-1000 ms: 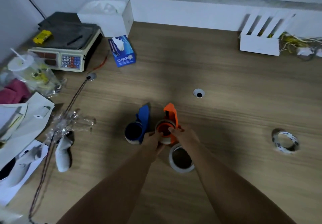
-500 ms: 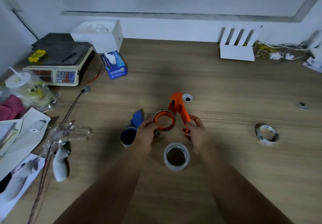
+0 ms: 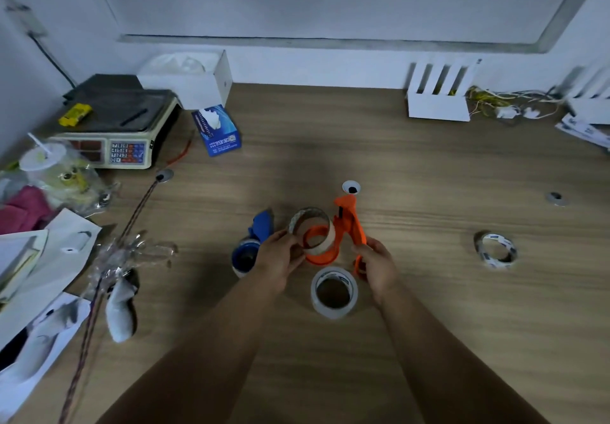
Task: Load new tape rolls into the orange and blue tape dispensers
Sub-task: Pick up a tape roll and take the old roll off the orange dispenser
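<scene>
My right hand (image 3: pixel 376 265) grips the handle of the orange tape dispenser (image 3: pixel 346 229), held above the wooden table. My left hand (image 3: pixel 280 257) pinches a nearly used-up tape core (image 3: pixel 305 224), which sits partly off the dispenser's orange hub. The blue dispenser (image 3: pixel 255 237) lies on the table just left of my left hand, with a roll around its hub. A full white tape roll (image 3: pixel 334 291) stands on the table below the orange dispenser, between my wrists. Another roll with printed wrap (image 3: pixel 495 250) lies far to the right.
A weighing scale (image 3: pixel 112 130), a blue tissue pack (image 3: pixel 218 131), a white box (image 3: pixel 194 80) and a lidded cup (image 3: pixel 43 159) crowd the back left. Papers, crumpled plastic and a braided cord (image 3: pixel 99 278) cover the left side. A white rack (image 3: pixel 439 93) and cables stand at the back right.
The orange dispenser has been lifted off the table and turned. The old core has slid partway off its hub in my left hand. The camera view has tilted up.
</scene>
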